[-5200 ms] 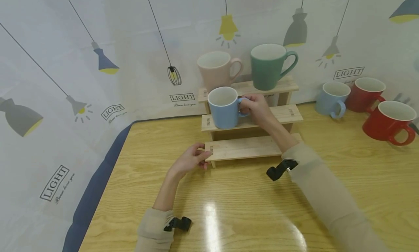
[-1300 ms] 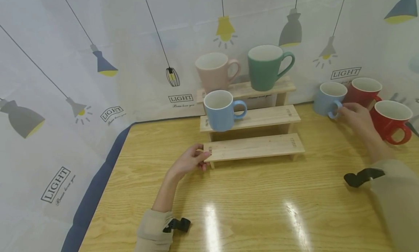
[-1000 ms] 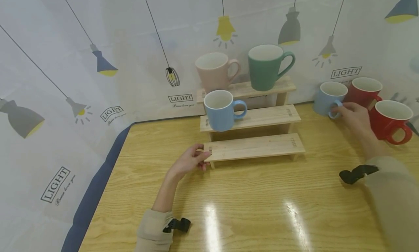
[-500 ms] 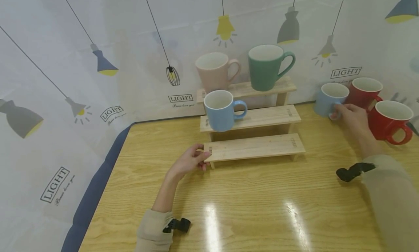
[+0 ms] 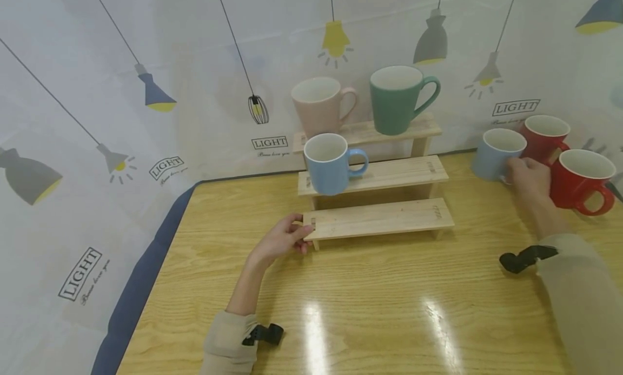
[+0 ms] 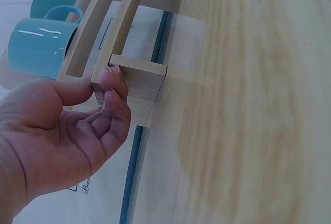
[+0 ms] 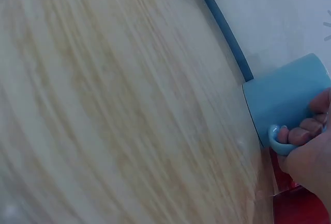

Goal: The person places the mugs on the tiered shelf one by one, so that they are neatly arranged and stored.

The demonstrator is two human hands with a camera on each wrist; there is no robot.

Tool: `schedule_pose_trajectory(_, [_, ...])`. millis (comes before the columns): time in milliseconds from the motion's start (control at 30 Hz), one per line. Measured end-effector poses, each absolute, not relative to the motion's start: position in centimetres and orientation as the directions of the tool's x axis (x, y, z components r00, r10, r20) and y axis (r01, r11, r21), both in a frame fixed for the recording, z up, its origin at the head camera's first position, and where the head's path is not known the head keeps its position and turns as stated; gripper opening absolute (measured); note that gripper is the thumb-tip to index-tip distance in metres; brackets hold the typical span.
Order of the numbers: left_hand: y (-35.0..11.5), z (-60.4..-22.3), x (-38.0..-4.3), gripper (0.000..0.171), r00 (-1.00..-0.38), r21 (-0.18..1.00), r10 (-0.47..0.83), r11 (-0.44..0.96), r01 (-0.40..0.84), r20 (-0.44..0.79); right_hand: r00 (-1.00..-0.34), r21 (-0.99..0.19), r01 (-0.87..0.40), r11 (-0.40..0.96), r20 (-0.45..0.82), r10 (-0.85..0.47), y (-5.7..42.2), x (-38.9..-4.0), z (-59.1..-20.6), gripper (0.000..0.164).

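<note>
At the right of the head view my right hand [image 5: 528,180] grips the handle of a light blue mug [image 5: 496,154]. In the right wrist view the fingers are curled through the handle [image 7: 282,146] of that upright mug. My left hand [image 5: 283,237] pinches the left end of the lowest step of a wooden three-tier stand [image 5: 379,219], thumb on top and fingers beneath. A second light blue mug [image 5: 327,165] stands at the left of the middle step. On the top step are a pink mug [image 5: 318,105] and a green mug [image 5: 396,100].
Two red mugs [image 5: 581,179] stand on the wooden table [image 5: 379,299] right beside my right hand, one behind the other. A white cloth backdrop [image 5: 204,83] printed with lamps rises behind the stand. Dark blue edging [image 5: 141,272] runs along the table's left side.
My right hand let go of the first blue mug on the middle step and moved right to the other one. That mug has since shifted slightly right and forward. The left hand stays put.
</note>
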State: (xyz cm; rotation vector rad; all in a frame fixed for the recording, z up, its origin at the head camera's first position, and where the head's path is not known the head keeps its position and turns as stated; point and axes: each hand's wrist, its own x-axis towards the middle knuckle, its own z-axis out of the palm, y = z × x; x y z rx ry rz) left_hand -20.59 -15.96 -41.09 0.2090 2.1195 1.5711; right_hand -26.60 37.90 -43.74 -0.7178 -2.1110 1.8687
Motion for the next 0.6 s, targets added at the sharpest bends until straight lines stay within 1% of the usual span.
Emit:
schedule_pose_trajectory(100, [-16.0, -41.1, -20.6, 0.058, -0.867, 0.932, 0.406, 0.326, -0.157, -0.288, -0.825, -0.982, 0.179, 0.063, -0.115, 0.553, 38.0, -26.3, -43.7, 0.035])
schedule_pose_trajectory(233, [-16.0, -41.2, -20.6, 0.058, -0.865, 0.932, 0.41, 0.328, -0.156, -0.289, -0.807, -0.983, 0.17, 0.076, -0.094, 0.583, 38.1, -25.7, -43.6, 0.035])
schedule_pose_trajectory(600, [-15.9, -41.3, -20.8, 0.056, -0.863, 0.93, 0.407, 0.327, -0.17, -0.301, -0.758, -0.994, 0.089, -0.063, -0.109, 0.643, 37.4, -24.2, -43.5, 0.031])
